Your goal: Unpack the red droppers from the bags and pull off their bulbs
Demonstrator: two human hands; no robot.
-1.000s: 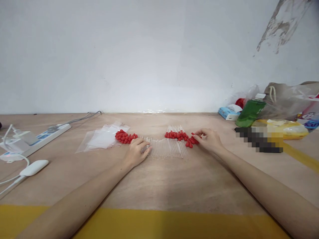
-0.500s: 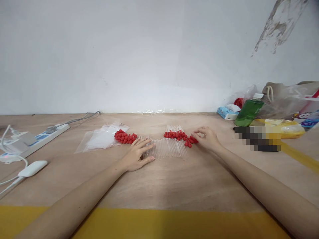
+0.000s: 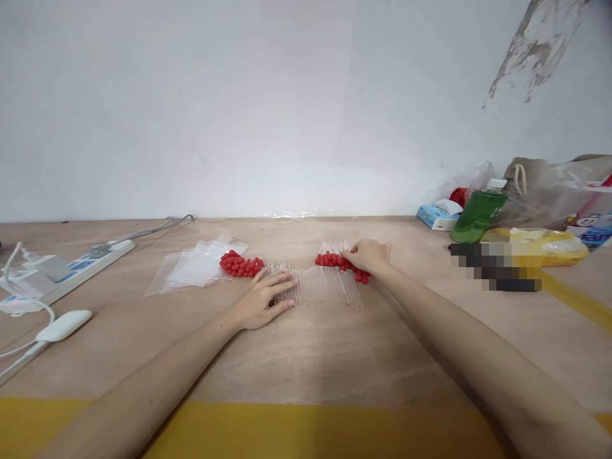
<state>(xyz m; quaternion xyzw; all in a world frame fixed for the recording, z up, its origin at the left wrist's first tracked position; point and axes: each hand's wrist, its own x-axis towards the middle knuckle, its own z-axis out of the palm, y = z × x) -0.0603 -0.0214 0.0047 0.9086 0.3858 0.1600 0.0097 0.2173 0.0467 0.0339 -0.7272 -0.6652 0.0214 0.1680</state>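
Note:
A row of clear glass tubes (image 3: pixel 321 285) lies across the middle of the wooden table (image 3: pixel 335 357). Two heaps of red rubber bulbs lie beside them, one on the left (image 3: pixel 240 264) and one on the right (image 3: pixel 335 260). My left hand (image 3: pixel 264 298) lies flat with fingers stretched out on the left end of the tubes. My right hand (image 3: pixel 368 255) rests over the right heap of bulbs, fingers curled down onto them; what it grips, if anything, is hidden.
Clear plastic bags (image 3: pixel 196 266) lie left of the bulbs. A power strip (image 3: pixel 71 271) with chargers and a white device (image 3: pixel 64 324) sit far left. At right are a green bottle (image 3: pixel 478 215), a tissue pack (image 3: pixel 438 215), bags and a yellow packet (image 3: pixel 545 246).
My left hand opened from a curled grip to flat fingers on the tubes. My right hand moved left from the loose bulbs onto the right heap.

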